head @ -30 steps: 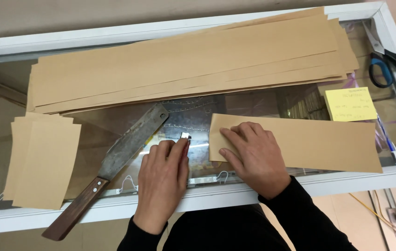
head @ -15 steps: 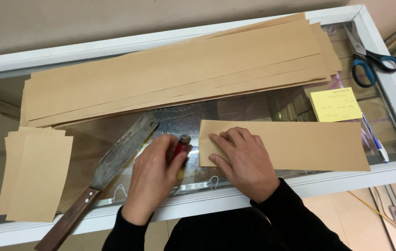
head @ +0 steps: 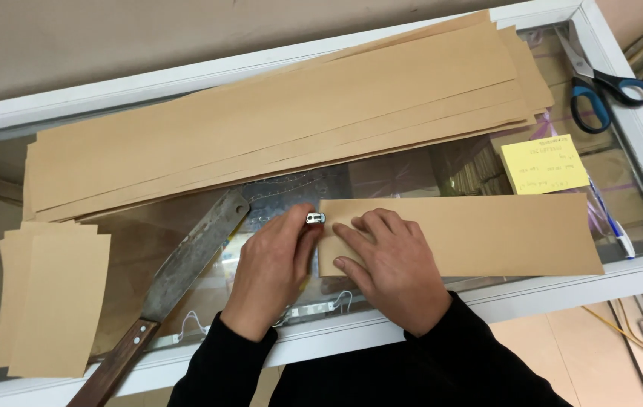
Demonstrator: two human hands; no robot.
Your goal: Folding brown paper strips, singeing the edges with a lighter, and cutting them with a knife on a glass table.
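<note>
Here a brown paper strip (head: 472, 235) is pinned flat on the glass table (head: 412, 169) under the right hand (head: 393, 260), its long axis running rightward; a small metal-tipped tool (head: 314, 218) is gripped in the left hand (head: 272, 267) at the strip's left end.

Even light, sharp, glass reflections

Both arms wear long black sleeves (head: 480, 354) of plain soft cloth, reaching to the wrists. The left hand (head: 272, 267) and right hand (head: 389, 260) are bare, without gloves, rings or a watch.
</note>
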